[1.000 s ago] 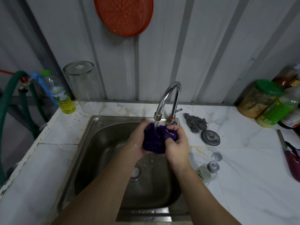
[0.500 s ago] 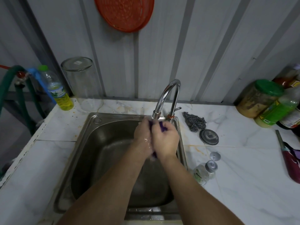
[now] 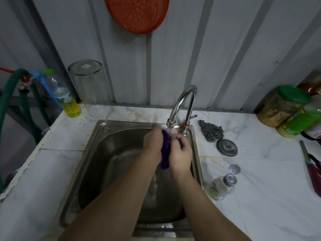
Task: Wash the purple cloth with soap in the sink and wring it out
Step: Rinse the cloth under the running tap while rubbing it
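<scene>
A: How far along?
B: Both hands, left hand (image 3: 153,141) and right hand (image 3: 180,152), clench the purple cloth (image 3: 165,153) over the sink (image 3: 104,153).
A: And behind them?
B: The faucet (image 3: 182,105) runs onto it; probably rinsing, wringing remains.

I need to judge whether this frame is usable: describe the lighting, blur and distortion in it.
Head view: dim, flat light with the corners darkened; wide-angle bend curves the wall panels and counter edges; the hands, left and right, and the purple cloth are slightly soft with motion; bright highlights glint on the faucet; the sink basin is shadowed.
</scene>
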A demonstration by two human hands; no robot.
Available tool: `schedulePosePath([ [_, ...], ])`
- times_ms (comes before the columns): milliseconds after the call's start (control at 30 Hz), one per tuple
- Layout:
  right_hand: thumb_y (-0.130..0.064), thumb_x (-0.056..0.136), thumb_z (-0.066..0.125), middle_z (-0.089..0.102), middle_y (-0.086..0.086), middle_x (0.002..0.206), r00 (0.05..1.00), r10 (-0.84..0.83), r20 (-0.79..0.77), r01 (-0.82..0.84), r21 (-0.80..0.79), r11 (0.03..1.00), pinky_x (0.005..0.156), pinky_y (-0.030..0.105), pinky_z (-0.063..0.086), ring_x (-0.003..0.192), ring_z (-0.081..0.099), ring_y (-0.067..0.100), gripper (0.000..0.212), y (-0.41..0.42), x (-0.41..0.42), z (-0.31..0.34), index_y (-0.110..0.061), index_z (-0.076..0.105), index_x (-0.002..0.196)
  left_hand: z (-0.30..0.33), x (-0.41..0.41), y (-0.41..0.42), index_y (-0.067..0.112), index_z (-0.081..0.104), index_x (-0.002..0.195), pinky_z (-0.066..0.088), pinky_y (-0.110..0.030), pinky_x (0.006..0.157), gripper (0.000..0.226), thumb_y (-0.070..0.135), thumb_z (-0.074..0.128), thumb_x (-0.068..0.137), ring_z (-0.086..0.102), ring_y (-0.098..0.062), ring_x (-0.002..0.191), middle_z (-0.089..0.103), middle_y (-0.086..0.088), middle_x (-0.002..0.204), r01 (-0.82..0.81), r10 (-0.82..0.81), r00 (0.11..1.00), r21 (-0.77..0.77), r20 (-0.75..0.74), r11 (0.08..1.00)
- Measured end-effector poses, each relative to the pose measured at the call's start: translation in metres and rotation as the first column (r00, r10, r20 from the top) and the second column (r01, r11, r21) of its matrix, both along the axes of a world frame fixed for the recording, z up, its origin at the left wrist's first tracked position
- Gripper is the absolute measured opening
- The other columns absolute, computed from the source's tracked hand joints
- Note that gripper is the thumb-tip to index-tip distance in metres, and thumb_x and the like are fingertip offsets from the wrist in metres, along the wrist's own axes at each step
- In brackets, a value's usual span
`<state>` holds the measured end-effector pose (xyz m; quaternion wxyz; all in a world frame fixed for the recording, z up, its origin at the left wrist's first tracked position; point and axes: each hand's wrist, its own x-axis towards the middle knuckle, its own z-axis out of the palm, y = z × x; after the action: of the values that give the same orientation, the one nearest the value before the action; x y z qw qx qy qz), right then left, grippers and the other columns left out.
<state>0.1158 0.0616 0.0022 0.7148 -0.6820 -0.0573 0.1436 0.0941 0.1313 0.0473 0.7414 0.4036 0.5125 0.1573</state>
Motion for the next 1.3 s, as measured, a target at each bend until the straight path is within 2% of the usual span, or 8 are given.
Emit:
schedulePosePath([
  [100, -0.02, 0.084, 0.06, 0.058, 0.002, 0.11, 0.93, 0.056, 0.364, -0.034, -0.065, 0.997, 0.087, 0.004, 0.04, 0.101, 0.056, -0.006, 0.017, -0.01, -0.028, 0.001, -0.03, 0.068, 0.096, 0.0, -0.003, 0.009, 0.004, 0.071, 0.103, 0.055, -0.041, 0.093, 0.034, 0.035, 0.059, 0.099, 0.067, -0.028, 0.092, 0.07, -0.013, 0.098, 0.016, -0.016, 1.0, -0.019, -0.024, 1.0],
  [233, -0.043, 0.085, 0.061, 0.047, 0.002, 0.122, 0.871, 0.129, 0.474, -0.081, -0.12, 0.989, 0.092, 0.002, 0.038, 0.111, 0.05, -0.006, 0.047, -0.007, -0.026, 0.005, -0.018, 0.064, 0.126, -0.005, -0.008, 0.002, 0.008, 0.061, 0.08, 0.055, -0.023, 0.052, 0.029, 0.022, 0.051, 0.104, 0.067, -0.017, 0.055, 0.064, -0.009, 0.066, 0.105, -0.095, 0.989, -0.085, 0.111, 0.991],
  [367, -0.057, 0.079, 0.06, 0.051, -0.002, 0.118, 0.902, 0.133, 0.411, -0.09, -0.122, 0.988, 0.088, -0.001, 0.038, 0.106, 0.052, -0.009, 0.055, -0.003, -0.01, 0.003, -0.022, 0.069, 0.121, -0.004, -0.01, 0.001, 0.007, 0.063, 0.077, 0.053, -0.027, 0.05, 0.037, 0.021, 0.046, 0.106, 0.069, -0.02, 0.053, 0.067, -0.004, 0.046, 0.118, -0.099, 0.985, -0.14, 0.14, 0.983],
  [500, -0.056, 0.079, 0.061, 0.068, -0.002, 0.106, 0.947, 0.06, 0.316, -0.035, -0.084, 0.996, 0.09, 0.01, 0.045, 0.098, 0.061, -0.006, 0.027, 0.005, -0.003, -0.002, -0.037, 0.07, 0.095, -0.009, -0.004, 0.006, 0.007, 0.07, 0.079, 0.055, -0.022, 0.044, 0.036, 0.018, 0.047, 0.105, 0.072, -0.016, 0.048, 0.072, -0.005, 0.054, 0.158, -0.148, 0.981, -0.077, 0.128, 0.984],
  [667, -0.059, 0.07, 0.059, 0.073, -0.013, 0.071, 0.995, 0.024, 0.095, -0.01, -0.149, 0.989, 0.069, 0.022, 0.051, 0.069, 0.067, 0.001, 0.019, 0.014, 0.011, -0.002, -0.044, 0.07, 0.075, -0.012, -0.002, 0.001, 0.008, 0.077, 0.085, 0.064, -0.043, 0.071, 0.03, 0.018, 0.053, 0.098, 0.075, -0.028, 0.072, 0.077, -0.012, 0.076, 0.179, -0.175, 0.979, -0.029, 0.109, 0.983],
  [867, -0.031, 0.073, 0.062, 0.072, 0.001, 0.057, 0.942, 0.011, -0.337, -0.07, -0.163, 0.984, 0.066, 0.043, 0.062, 0.07, 0.072, 0.031, 0.02, 0.02, 0.027, 0.011, -0.019, 0.075, 0.064, -0.015, 0.001, -0.001, 0.003, 0.076, 0.089, 0.06, -0.045, 0.071, 0.031, 0.014, 0.049, 0.095, 0.073, -0.037, 0.082, 0.075, -0.024, 0.09, 0.135, -0.138, 0.99, 0.086, 0.033, 0.987],
  [1033, -0.028, 0.089, 0.062, 0.08, 0.014, 0.086, 0.836, 0.128, -0.534, -0.143, 0.014, 0.99, 0.085, 0.05, 0.063, 0.089, 0.077, 0.034, 0.025, 0.009, 0.041, 0.015, -0.009, 0.078, 0.095, -0.028, -0.002, -0.001, 0.013, 0.077, 0.1, 0.062, -0.046, 0.081, 0.034, 0.037, 0.053, 0.1, 0.077, -0.032, 0.093, 0.08, -0.016, 0.099, 0.162, -0.161, 0.978, -0.002, 0.13, 0.987],
  [1300, -0.014, 0.093, 0.06, 0.076, 0.015, 0.114, 0.92, 0.119, -0.373, -0.062, 0.161, 0.985, 0.089, 0.047, 0.062, 0.105, 0.073, 0.033, 0.027, -0.012, 0.029, 0.005, -0.019, 0.076, 0.113, -0.034, -0.014, 0.007, 0.009, 0.077, 0.112, 0.06, -0.054, 0.092, 0.035, 0.037, 0.061, 0.098, 0.074, -0.037, 0.105, 0.076, -0.019, 0.115, 0.072, -0.025, 0.943, -0.127, 0.333, 0.989],
])
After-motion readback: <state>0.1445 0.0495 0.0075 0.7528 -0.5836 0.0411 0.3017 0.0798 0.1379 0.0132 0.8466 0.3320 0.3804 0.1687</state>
